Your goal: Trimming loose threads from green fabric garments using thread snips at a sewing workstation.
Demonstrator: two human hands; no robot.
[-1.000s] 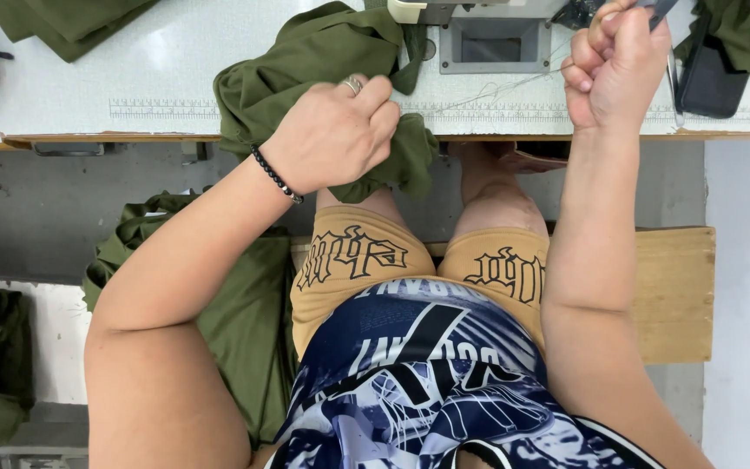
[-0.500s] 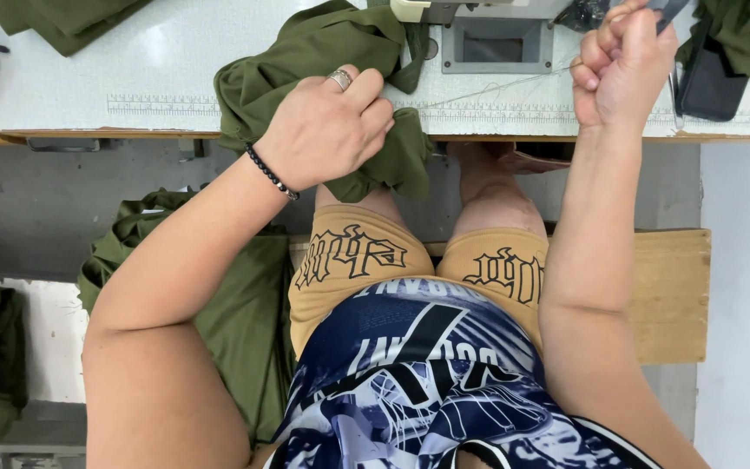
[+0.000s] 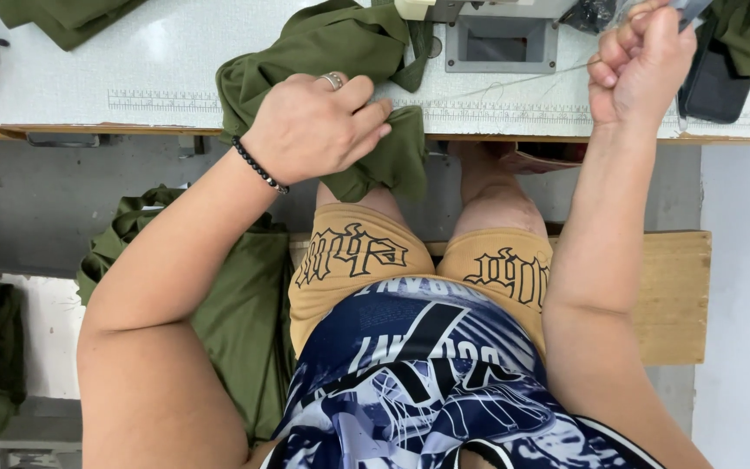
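The left hand (image 3: pixel 319 130) is gripping the olive cloth (image 3: pixel 323 52), soft and limp (best bunched at its edge); the right hand (image 3: pixel 640 61) is pinching a thin thread (image 3: pixel 514 82).

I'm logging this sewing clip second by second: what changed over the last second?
Very little. The left hand shifted slightly along the table edge, still gripping the olive green fabric. The right hand stays raised in a fist, pinching a thin thread and a small tool I cannot identify. The white table and fabric piles are unchanged.
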